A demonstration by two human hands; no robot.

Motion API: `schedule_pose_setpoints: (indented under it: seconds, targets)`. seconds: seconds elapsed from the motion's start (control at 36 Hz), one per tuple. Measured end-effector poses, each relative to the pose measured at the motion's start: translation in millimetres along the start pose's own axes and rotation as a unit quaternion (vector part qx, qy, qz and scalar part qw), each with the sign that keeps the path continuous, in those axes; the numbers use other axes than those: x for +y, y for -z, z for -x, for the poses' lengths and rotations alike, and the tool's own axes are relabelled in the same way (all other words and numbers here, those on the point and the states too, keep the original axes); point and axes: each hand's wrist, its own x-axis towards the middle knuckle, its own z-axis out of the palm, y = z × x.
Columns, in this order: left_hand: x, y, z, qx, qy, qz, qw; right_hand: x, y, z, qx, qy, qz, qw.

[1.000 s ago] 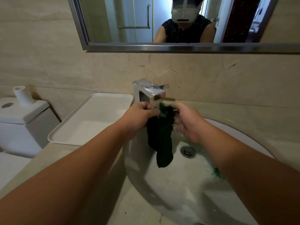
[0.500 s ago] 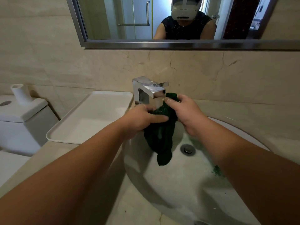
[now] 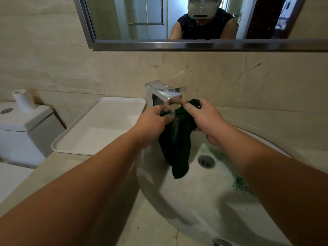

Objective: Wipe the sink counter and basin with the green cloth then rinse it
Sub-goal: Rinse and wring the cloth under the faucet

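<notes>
Cloth [image 3: 177, 139]: green, hanging below tap [image 3: 166, 94], over basin [image 3: 204, 201].
Left hand [image 3: 152, 121]: closed on cloth.
Right hand [image 3: 205, 119]: closed on cloth.

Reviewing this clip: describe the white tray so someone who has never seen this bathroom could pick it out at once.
Start at the round white basin under the mirror. Just left of the chrome faucet, on the beige counter, lies the white tray. It is shallow and rectangular with rounded corners and a raised rim, unlike the boxy toilet tank farther left.
</notes>
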Motion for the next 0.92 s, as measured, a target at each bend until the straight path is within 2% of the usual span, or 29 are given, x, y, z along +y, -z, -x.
schedule_pose_setpoints:
  seconds: [0.08, 0.25, 0.36, 0.53, 0.67, 0.78, 0.83, 0.92]
  targets:
    - [0.0, 1.2, -0.7, 0.018, 0.005, 0.011, 1.0, -2.4, 1.1, -0.3, -0.017, -0.012, 0.027, 0.999]
    - [-2.8, 8.9, 2.1, 0.041, 0.021, 0.068, 0.997, -6.5, 10.7, 3.3, 0.018, -0.012, 0.124, 0.992]
    - [-0.9, 13.4, 4.2, 0.077, 0.007, 0.079, 0.994, -8.0, 24.4, 3.6, 0.039, -0.04, 0.073, 0.996]
    - [8.1, 15.7, 6.9, 0.126, -0.011, 0.064, 0.99, -10.8, 44.7, 7.8, 0.052, -0.061, 0.061, 0.995]
    - [16.4, 14.8, 9.9, 0.143, -0.009, 0.079, 0.987, -16.4, 48.6, 10.2, 0.054, -0.068, -0.061, 0.994]
    - [19.6, 15.8, 14.1, 0.118, 0.021, 0.119, 0.986, -17.3, 45.8, 13.9, 0.028, -0.1, -0.134, 0.986]
    - [21.7, 15.5, 17.5, 0.098, 0.042, 0.154, 0.982, -17.4, 42.0, 18.7, 0.009, -0.106, -0.131, 0.986]
    - [23.1, 16.8, 22.1, 0.088, 0.051, 0.198, 0.975, -15.6, 36.1, 25.6, -0.011, -0.095, -0.044, 0.994]
